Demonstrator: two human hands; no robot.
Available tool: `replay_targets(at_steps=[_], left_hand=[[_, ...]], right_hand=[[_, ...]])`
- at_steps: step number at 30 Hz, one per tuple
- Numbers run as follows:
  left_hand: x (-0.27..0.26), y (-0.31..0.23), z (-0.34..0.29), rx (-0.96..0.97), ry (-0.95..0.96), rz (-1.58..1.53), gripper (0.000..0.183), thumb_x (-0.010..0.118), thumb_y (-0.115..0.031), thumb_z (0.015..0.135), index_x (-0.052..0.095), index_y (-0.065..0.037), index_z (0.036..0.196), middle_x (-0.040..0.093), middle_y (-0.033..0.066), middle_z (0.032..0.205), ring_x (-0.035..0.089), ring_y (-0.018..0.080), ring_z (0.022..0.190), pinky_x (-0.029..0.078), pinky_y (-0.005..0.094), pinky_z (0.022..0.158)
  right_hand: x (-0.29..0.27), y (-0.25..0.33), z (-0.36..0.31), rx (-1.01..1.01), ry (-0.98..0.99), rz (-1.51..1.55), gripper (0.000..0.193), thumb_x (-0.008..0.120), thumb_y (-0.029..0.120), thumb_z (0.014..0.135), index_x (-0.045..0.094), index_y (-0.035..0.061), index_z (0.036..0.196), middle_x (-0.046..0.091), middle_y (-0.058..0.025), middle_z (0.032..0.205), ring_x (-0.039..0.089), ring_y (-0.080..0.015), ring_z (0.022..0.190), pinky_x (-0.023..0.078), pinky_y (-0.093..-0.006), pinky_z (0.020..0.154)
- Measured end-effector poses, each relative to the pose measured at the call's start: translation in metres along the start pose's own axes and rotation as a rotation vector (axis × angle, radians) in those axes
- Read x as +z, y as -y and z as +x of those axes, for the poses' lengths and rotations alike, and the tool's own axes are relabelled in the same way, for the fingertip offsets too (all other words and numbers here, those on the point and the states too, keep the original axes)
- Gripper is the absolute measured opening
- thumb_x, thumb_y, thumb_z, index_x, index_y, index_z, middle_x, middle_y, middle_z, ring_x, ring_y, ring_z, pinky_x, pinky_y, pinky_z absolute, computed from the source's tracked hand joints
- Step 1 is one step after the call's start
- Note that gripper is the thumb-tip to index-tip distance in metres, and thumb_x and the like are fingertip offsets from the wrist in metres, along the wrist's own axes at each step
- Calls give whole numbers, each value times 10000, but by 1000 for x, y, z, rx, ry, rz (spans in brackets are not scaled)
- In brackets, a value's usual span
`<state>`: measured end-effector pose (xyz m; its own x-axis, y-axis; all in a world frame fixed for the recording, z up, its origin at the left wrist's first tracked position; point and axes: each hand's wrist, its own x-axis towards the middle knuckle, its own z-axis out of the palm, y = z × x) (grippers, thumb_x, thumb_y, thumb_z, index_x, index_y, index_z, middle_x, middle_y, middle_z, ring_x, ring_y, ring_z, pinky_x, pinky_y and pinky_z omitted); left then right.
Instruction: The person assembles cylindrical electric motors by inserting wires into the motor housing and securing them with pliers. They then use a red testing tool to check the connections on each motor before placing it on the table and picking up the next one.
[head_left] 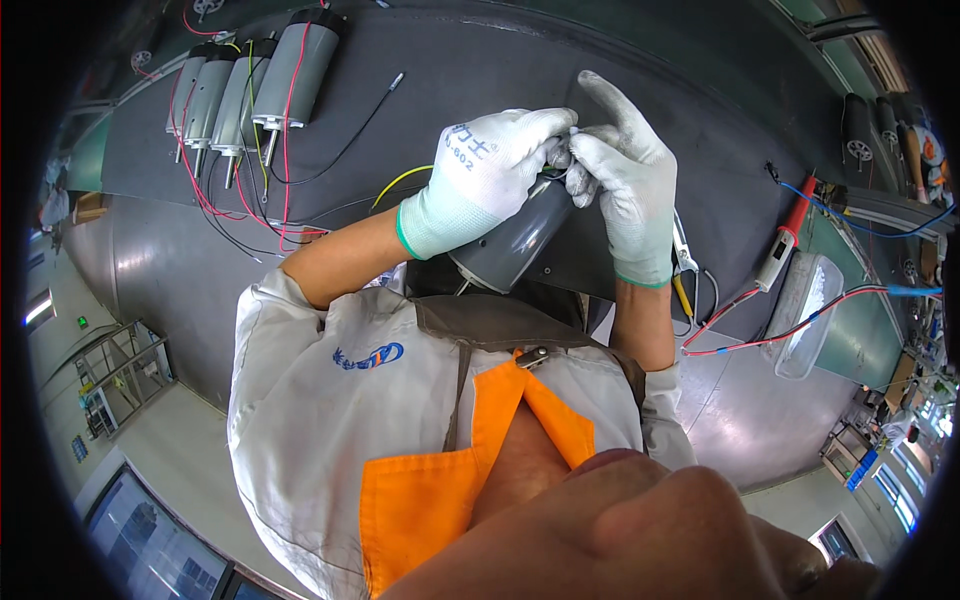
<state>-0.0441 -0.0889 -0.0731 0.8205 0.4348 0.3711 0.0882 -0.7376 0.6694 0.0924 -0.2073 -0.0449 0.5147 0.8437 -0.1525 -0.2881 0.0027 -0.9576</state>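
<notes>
Both my hands wear white gloves with green cuffs and meet over a grey cylindrical motor. My left hand is closed in a pinch, thumb and fingertips together above the motor. Facing it, my right hand pinches with its thumb and bent fingers, while one finger points up and away. A small pale piece shows between the two sets of fingertips, too small to name. A yellow-green wire passes behind my left wrist. The gloves hide the motor's upper end.
Several grey motors with red, black and yellow-green leads lie on the dark bench at far left. To the right are a red-and-white handheld probe with cables, a clear plastic tray and a yellow-handled tool.
</notes>
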Motion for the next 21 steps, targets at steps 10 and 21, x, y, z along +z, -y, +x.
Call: replay_targets(at_steps=[10, 21], left_hand=[[8, -6, 3, -92, -27, -135, 591, 630, -1, 963, 458, -65, 1525, 742, 116, 1025, 725, 195, 851, 587, 298, 786], [6, -6, -1, -197, -139, -215, 653, 611, 8, 957, 390, -52, 1568, 718, 126, 1221, 655, 121, 794, 550, 256, 757]], right_hand=[[3, 8, -1, 18, -11, -352, 453, 663, 32, 906, 642, 21, 1358, 706, -59, 760, 606, -74, 567, 491, -249, 531], [-35, -15, 15, -403, -37, -749, 119, 714, 78, 891, 768, 6, 969, 749, -139, 982, 712, -218, 786, 563, -319, 717]])
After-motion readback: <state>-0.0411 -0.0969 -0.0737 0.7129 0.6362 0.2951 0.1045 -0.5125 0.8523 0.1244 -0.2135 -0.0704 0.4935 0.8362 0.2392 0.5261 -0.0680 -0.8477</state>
